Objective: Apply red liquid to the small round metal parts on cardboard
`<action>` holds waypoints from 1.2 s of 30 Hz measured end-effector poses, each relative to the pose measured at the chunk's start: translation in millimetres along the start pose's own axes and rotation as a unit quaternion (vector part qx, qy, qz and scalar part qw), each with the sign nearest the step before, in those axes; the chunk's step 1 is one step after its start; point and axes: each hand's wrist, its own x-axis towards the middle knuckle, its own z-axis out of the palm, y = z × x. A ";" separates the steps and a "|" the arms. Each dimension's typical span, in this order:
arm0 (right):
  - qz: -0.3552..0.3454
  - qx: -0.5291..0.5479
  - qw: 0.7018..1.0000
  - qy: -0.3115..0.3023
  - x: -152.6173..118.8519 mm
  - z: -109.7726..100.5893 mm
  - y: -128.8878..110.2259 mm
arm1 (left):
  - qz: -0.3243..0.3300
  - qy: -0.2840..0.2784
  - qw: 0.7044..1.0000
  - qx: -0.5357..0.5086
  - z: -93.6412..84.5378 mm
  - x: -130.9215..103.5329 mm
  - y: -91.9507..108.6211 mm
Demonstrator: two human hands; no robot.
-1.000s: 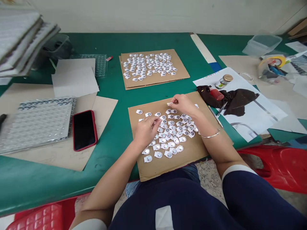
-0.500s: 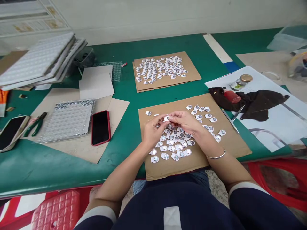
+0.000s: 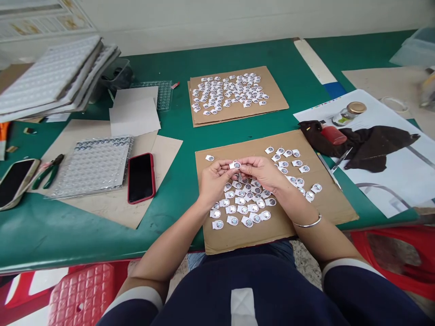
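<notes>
Brown cardboard lies on the green worktop right in front of the seated person, and over it both hands come together around one small white tag with a round metallic disc on it. The left hand has its fingers closed on the tag's near side, and the right hand, a silvery bangle on that wrist, pinches it from the other side. Under and around the hands, many more such tags are spread over the cardboard.

Beyond it, a second cardboard stack carries another crowd of tags. Off to the left I can see a red-cased phone beside a bubble-wrapped sheet, then green-handled pliers and another phone. Over on the right, a brown cloth and a gold-lidded jar rest on white paper, with open tweezers or scissors, I can't tell which, near the cardboard's edge.
</notes>
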 end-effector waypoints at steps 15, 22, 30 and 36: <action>-0.061 -0.122 0.990 0.024 -0.7 -3.2 5.9 | -0.015 0.005 1.000 -0.010 0.9 -0.4 -0.2; -0.058 -0.119 0.991 0.023 0.0 -2.4 5.9 | -0.022 0.006 1.000 -0.012 1.1 1.3 0.0; -0.061 -0.115 0.991 0.027 -0.7 -2.0 6.7 | -0.021 0.001 1.000 -0.008 1.8 0.6 -0.4; -0.070 -0.109 0.991 0.034 0.4 -0.7 9.9 | -0.022 0.003 1.000 -0.015 1.1 1.5 -4.6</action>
